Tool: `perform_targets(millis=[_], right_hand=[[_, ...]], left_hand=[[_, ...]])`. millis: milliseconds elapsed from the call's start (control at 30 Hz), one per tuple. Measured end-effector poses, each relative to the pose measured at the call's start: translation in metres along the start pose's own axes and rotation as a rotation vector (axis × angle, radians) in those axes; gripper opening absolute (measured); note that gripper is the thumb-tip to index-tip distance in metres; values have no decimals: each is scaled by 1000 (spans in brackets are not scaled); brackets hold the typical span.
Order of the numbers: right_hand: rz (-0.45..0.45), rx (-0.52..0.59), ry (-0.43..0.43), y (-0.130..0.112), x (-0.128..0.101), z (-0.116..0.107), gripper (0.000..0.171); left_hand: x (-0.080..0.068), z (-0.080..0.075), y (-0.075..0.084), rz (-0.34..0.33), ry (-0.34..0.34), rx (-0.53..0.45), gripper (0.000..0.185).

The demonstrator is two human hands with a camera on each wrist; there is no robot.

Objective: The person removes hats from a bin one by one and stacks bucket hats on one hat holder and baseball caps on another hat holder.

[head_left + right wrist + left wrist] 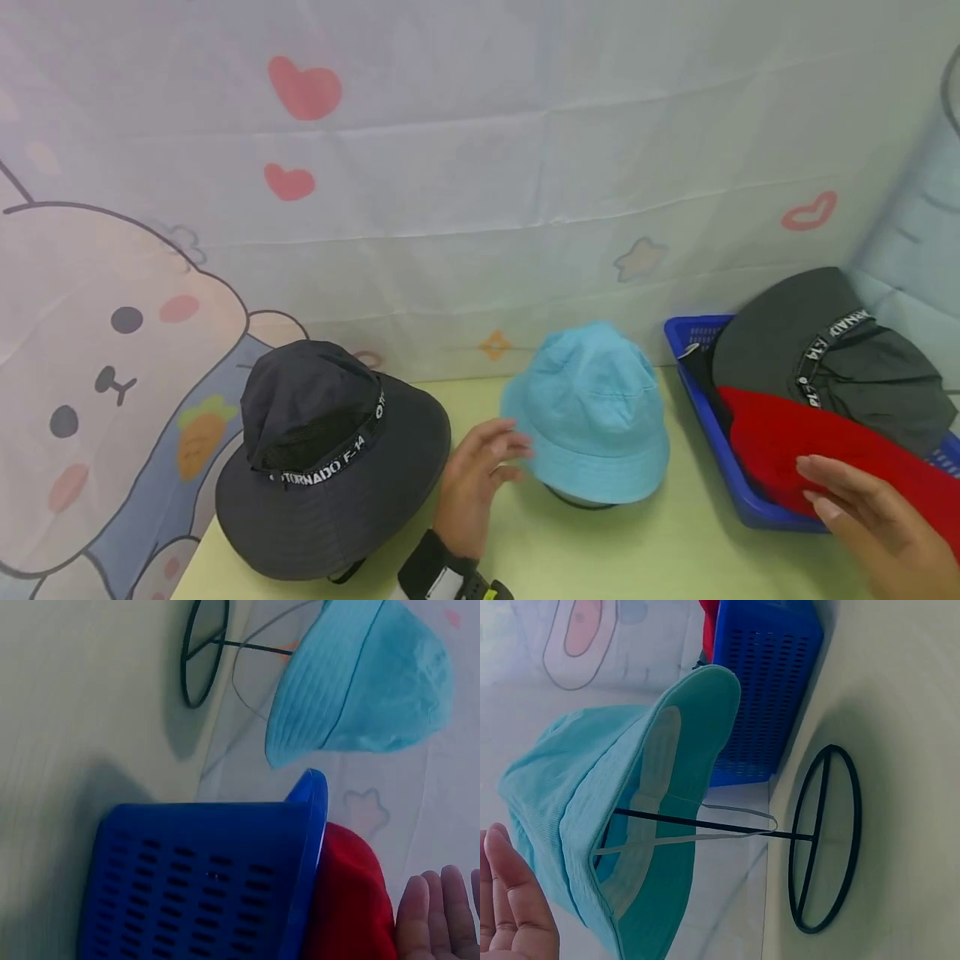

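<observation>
A light blue bucket hat [592, 408] sits on a black wire stand [810, 838], its thin chin cord hanging below the brim in the left wrist view. My left hand [480, 483] is beside the hat's left brim, fingers loosely bent and holding nothing. At the right, my right hand [877, 517] hovers over a red hat [795, 442] with fingers extended and nothing gripped. That red hat lies in a blue plastic basket [712, 467], together with a dark grey brimmed hat [787, 342] that has a lettered band.
A dark wide-brimmed hat [322, 467] with a lettered band stands left of my left hand. Behind the pale yellow-green table [637, 550] hangs a white cloth [465, 183] printed with hearts and a cartoon animal. The basket's perforated wall [202, 885] faces the light blue hat.
</observation>
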State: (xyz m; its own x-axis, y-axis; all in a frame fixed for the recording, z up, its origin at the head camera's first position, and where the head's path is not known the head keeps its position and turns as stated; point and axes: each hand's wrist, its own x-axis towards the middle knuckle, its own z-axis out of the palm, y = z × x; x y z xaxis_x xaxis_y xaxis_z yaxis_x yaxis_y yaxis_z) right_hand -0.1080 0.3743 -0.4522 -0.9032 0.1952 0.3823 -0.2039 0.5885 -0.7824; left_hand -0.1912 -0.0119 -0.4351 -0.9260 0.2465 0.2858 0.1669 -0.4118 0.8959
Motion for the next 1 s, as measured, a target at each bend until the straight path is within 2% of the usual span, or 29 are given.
perform_targets(millis=[67, 167, 333, 500, 633, 733, 900, 1000], right_hand=[[44, -35, 3, 4, 0, -6, 48], [42, -90, 23, 9, -1, -12, 50], [-28, -188, 84, 16, -2, -17, 53], [31, -263, 76, 17, -4, -25, 60], [38, -361, 63, 18, -4, -28, 71], [-12, -423, 54, 25, -6, -30, 77], [-149, -417, 29, 42, -7, -35, 85], [-232, -455, -11, 51, -6, -38, 94]], left_hand=[[2, 2, 1, 0, 5, 1, 28], [4, 5, 3, -1, 13, -9, 32], [7, 9, 5, 17, 3, -29, 38], [12, 12, 6, 35, -14, -38, 39], [14, 13, 6, 46, -1, -53, 38], [15, 13, 7, 47, 10, -70, 38], [15, 11, 9, 40, 15, -94, 38], [15, 10, 8, 41, 13, -104, 36]])
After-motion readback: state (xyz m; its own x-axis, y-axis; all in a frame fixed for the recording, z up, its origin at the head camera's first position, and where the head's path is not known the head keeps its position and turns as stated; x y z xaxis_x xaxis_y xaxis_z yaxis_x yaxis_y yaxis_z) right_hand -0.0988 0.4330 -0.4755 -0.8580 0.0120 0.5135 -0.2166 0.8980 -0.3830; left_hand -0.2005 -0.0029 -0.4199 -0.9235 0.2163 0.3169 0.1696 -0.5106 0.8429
